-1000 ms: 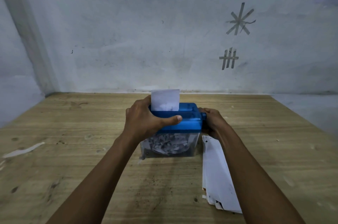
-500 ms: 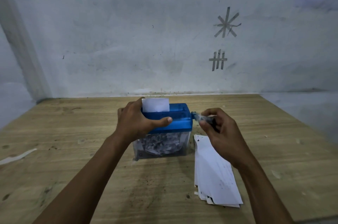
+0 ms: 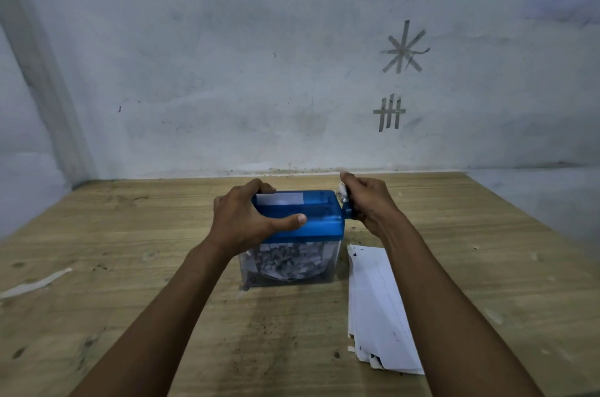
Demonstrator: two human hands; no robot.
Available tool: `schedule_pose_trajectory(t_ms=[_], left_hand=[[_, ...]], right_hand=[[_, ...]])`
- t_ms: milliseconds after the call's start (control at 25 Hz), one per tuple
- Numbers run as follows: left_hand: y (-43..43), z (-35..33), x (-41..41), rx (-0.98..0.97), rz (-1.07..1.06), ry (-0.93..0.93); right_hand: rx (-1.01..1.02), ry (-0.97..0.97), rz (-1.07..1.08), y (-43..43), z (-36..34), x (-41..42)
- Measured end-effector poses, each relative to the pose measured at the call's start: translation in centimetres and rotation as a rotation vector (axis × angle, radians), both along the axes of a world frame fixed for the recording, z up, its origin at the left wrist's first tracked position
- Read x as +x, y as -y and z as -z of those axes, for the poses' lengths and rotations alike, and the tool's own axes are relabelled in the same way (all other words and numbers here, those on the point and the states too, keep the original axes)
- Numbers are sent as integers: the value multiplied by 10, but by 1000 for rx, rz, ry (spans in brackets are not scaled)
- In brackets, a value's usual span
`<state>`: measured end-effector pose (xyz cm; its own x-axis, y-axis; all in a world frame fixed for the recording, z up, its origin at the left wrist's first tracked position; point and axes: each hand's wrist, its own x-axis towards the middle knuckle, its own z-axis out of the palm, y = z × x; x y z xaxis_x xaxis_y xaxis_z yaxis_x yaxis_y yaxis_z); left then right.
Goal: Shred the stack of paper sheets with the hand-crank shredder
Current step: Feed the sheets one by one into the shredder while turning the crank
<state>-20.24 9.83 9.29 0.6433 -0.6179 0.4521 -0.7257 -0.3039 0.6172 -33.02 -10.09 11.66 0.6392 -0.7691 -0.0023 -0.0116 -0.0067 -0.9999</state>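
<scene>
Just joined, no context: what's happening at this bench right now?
A person is running paper through a small blue hand-crank shredder on a wooden table. The left hand grips the shredder's blue top to steady it, and the right hand holds the crank handle on its right side. One sheet shows only slightly above the slot. The clear bin underneath holds shreds. A stack of sheets lies to the shredder's right, not yet fed.
</scene>
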Motion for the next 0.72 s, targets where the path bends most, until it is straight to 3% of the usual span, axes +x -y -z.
schedule_pose_trajectory(t_ms=[160,280,480,720], left_hand=[[-2,3,-7,-52,-43,7],[-1,2,-13,-40,-99,50],[-3,-2,-19,30,-122,65],[-5,-3,-13,72,-65,81]], right_hand=[[147,-265,-11,6,30,4],[191,-266,-31,-4,54,-7],[-122,-286,-71,-41,59,-63],[-413,-83,-199,-50,5,-94]])
